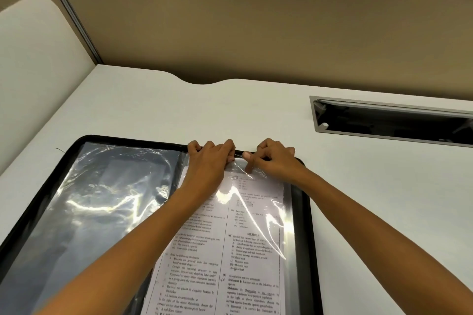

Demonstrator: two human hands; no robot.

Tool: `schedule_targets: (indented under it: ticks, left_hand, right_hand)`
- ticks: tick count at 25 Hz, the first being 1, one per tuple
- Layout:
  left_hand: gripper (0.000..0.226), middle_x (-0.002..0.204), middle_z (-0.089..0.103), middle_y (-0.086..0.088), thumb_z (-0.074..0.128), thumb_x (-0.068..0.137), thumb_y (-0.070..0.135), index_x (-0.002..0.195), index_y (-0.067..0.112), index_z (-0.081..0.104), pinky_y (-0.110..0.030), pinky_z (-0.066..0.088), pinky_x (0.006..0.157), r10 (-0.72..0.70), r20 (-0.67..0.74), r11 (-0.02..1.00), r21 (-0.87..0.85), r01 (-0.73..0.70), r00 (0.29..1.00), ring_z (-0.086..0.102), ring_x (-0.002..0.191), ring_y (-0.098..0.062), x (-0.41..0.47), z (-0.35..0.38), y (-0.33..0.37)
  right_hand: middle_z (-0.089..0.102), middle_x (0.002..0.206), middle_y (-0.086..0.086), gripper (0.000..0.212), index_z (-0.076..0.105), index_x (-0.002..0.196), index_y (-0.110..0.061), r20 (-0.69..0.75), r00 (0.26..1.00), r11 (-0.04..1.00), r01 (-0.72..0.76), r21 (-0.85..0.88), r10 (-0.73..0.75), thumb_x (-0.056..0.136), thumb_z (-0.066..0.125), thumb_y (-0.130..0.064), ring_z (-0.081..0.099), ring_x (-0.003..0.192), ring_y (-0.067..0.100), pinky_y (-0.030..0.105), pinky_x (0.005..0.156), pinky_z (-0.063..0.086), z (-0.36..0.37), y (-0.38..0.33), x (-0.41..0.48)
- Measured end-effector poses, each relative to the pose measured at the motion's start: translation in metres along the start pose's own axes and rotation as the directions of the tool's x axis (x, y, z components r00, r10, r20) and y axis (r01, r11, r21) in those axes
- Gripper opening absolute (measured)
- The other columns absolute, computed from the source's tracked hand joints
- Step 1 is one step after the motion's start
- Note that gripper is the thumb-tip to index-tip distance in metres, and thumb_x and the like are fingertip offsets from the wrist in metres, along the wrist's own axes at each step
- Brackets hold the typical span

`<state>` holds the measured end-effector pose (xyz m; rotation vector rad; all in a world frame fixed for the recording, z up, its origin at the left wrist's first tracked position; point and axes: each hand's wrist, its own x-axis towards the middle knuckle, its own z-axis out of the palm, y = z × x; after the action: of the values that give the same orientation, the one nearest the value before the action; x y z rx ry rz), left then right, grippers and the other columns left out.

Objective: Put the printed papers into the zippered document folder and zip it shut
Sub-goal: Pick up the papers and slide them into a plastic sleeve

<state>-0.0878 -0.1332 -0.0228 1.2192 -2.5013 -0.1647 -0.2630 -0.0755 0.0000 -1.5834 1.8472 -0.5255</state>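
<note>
Item: zippered document folder (pixel 304 212), lying open flat on the desk (pixel 153 105), printed papers (pixel 230 250) under its glossy clear sleeve (pixel 107 186) on the right-hand side. Left hand (pixel 210 158) and right hand (pixel 275 158), fingers curled, pinch the sleeve's top edge at the far rim. Likely light, limp, slippery film; best held at that edge.

Both our bare forearms reach up from the bottom of the frame and converge toward its middle. The left forearm rises from the lower left, the right from the lower right edge. Our left hand (pixel 208 158) lies knuckles up, fingers curled forward and pinched together at the tips. Our right hand (pixel 275 158) sits just beside it, slightly right of centre, fingers bent under and the index finger (pixel 248 163) pointing down toward us. The fingertips of the two hands nearly meet; we cannot tell whether they touch
</note>
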Motion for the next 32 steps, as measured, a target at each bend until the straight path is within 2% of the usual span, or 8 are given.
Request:
schedule_targets:
  ticks: [4, 10, 15, 19, 21, 25, 27, 32]
  left_hand:
    - [0.013, 0.058, 0.042, 0.012, 0.051, 0.087, 0.013, 0.08, 0.023, 0.047, -0.031, 0.006, 0.066, -0.009, -0.035, 1.0, 0.024, 0.009, 0.999, 0.04, 0.066, -0.015, -0.001, 0.004, 0.001]
    - [0.011, 0.061, 0.048, 0.011, 0.051, 0.088, 0.016, 0.081, 0.024, 0.049, -0.031, 0.006, 0.068, -0.002, -0.034, 1.0, 0.026, 0.003, 0.999, 0.045, 0.069, -0.017, 0.0, 0.007, -0.002]
    - [0.011, 0.063, 0.049, 0.012, 0.056, 0.086, 0.015, 0.081, 0.023, 0.052, -0.03, 0.006, 0.071, -0.04, -0.062, 0.999, 0.025, 0.042, 0.997, 0.051, 0.072, -0.019, -0.002, 0.012, -0.001]
    - [0.004, 0.076, 0.061, 0.01, 0.052, 0.093, 0.023, 0.091, 0.024, 0.055, -0.032, 0.011, 0.076, -0.068, -0.039, 0.997, -0.038, 0.066, 0.997, 0.054, 0.084, -0.018, -0.001, 0.012, -0.004]
    - [0.015, 0.091, 0.065, 0.007, 0.051, 0.093, 0.023, 0.106, 0.022, 0.058, -0.036, 0.017, 0.084, -0.092, -0.031, 0.993, -0.08, 0.089, 0.995, 0.056, 0.093, -0.019, -0.003, 0.01, 0.0]
    - [0.037, 0.117, 0.061, -0.005, 0.059, 0.088, 0.01, 0.124, 0.013, 0.056, -0.039, 0.034, 0.092, -0.041, -0.063, 0.986, -0.161, 0.03, 0.997, 0.053, 0.109, -0.026, -0.026, 0.0, 0.009]
    - [0.037, 0.121, 0.06, -0.007, 0.059, 0.088, 0.007, 0.124, 0.011, 0.057, -0.039, 0.038, 0.096, -0.05, -0.04, 0.971, -0.235, 0.039, 0.998, 0.053, 0.112, -0.027, -0.046, -0.005, 0.013]
    - [0.031, 0.11, 0.061, -0.006, 0.064, 0.082, 0.004, 0.111, 0.012, 0.064, -0.037, 0.039, 0.088, -0.113, -0.054, 0.971, -0.218, 0.099, 0.992, 0.056, 0.099, -0.026, -0.125, -0.02, 0.031]
  right_hand:
    - [0.042, 0.089, -0.012, 0.045, 0.072, 0.064, -0.039, -0.005, 1.0, 0.999, -0.005, -0.046, 0.005, 0.087, 0.043, -0.065, 0.043, 0.103, 0.006, 0.034, 0.093, 0.018, 0.007, -0.002, 0.002]
    - [0.039, 0.1, -0.01, 0.045, 0.074, 0.07, -0.035, -0.021, 0.998, 0.998, -0.052, -0.025, 0.051, 0.086, 0.045, -0.065, 0.023, 0.098, 0.003, 0.033, 0.103, 0.017, 0.012, -0.004, -0.006]
    - [0.041, 0.099, -0.009, 0.045, 0.074, 0.075, -0.037, -0.031, 0.999, 0.997, -0.041, -0.072, 0.039, 0.087, 0.042, -0.066, 0.032, 0.108, 0.008, 0.034, 0.102, 0.016, 0.011, -0.004, -0.005]
    - [0.053, 0.103, -0.008, 0.025, 0.066, 0.099, -0.033, -0.145, 0.989, 0.997, 0.015, -0.074, -0.025, 0.089, 0.053, -0.051, 0.041, 0.107, 0.009, 0.035, 0.096, 0.021, 0.02, 0.005, -0.011]
    - [0.059, 0.103, -0.008, 0.02, 0.061, 0.108, -0.029, -0.214, 0.976, 0.998, 0.052, 0.034, -0.043, 0.089, 0.06, -0.036, 0.048, 0.103, 0.009, 0.037, 0.099, 0.03, 0.021, 0.01, -0.016]
    - [0.06, 0.118, -0.003, 0.033, 0.053, 0.123, -0.016, -0.368, 0.929, 0.964, 0.061, 0.258, 0.039, 0.091, 0.054, -0.006, 0.052, 0.109, 0.008, 0.015, 0.095, 0.041, 0.02, 0.013, -0.036]
    - [0.056, 0.122, -0.007, 0.035, 0.052, 0.126, -0.015, -0.433, 0.898, 0.963, 0.038, 0.266, 0.084, 0.092, 0.05, -0.004, 0.05, 0.114, 0.009, 0.012, 0.093, 0.038, 0.026, 0.012, -0.052]
    - [0.053, 0.134, -0.001, 0.039, 0.049, 0.132, -0.017, -0.408, 0.901, 0.954, -0.017, 0.299, 0.144, 0.094, 0.052, -0.01, 0.05, 0.119, 0.013, 0.025, 0.104, 0.038, 0.064, 0.0, -0.119]
